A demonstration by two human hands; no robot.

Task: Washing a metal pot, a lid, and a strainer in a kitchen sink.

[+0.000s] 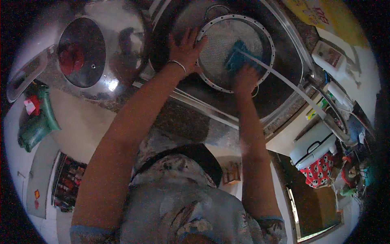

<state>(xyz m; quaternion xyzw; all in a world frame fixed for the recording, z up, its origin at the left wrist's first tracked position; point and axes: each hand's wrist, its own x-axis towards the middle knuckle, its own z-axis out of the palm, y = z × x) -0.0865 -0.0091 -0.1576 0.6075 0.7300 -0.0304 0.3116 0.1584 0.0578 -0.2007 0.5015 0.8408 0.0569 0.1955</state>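
Note:
A round metal strainer (213,52) with a fine mesh base and a rim pierced by small holes sits in the dark sink basin (283,94). At its left edge, my left hand (187,50) grips the rim with fingers spread; a thin bracelet circles that wrist. Inside the strainer, my right hand (246,77) holds a blue cloth (239,55) against the mesh. A stream of water (283,79) falls from the faucet (349,140) at the right onto the cloth. The fingertips of my right hand are blurred and partly hidden by the cloth.
A large shiny metal vessel or lid (131,18) with a dark round middle lies left of the sink. The sink's steel rim (292,30) borders a speckled counter (182,113). Right of the sink are a white jug (329,58), a yellow bag (332,18) and a pale lidded container (313,146).

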